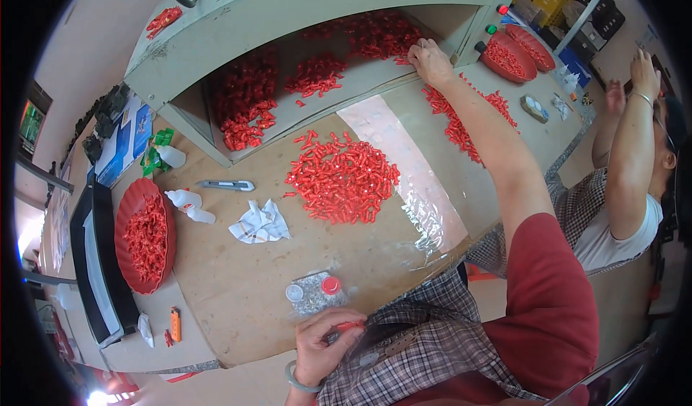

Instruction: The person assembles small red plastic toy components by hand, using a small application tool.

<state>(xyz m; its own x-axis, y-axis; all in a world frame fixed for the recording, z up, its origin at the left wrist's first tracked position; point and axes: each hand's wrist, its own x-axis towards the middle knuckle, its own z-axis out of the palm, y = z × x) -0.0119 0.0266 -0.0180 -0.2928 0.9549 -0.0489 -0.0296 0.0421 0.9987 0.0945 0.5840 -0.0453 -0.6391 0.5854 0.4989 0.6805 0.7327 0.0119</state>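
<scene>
My left hand [324,342], low at the table's front edge, pinches a small red plastic piece [351,325] between thumb and fingers. My right arm is stretched far across the table. At the right end of a grey metal box's opening, my right hand [431,63] has its fingers bent together beside a heap of red pieces [378,35]; whatever is in them is hidden. On the table between the hands lies a large pile of glossy red pieces [342,179]. Just beyond my left hand sit a small white cup [294,293] and a red cup [331,285] on a speckled block [310,301].
The grey box [303,28] spans the back. A red tray [169,240] of pieces stands left, near white bottles [189,199], a utility knife [225,185] and a crumpled cloth [261,222]. More pieces [461,128] lie under my right arm. Another person [620,175] is at right.
</scene>
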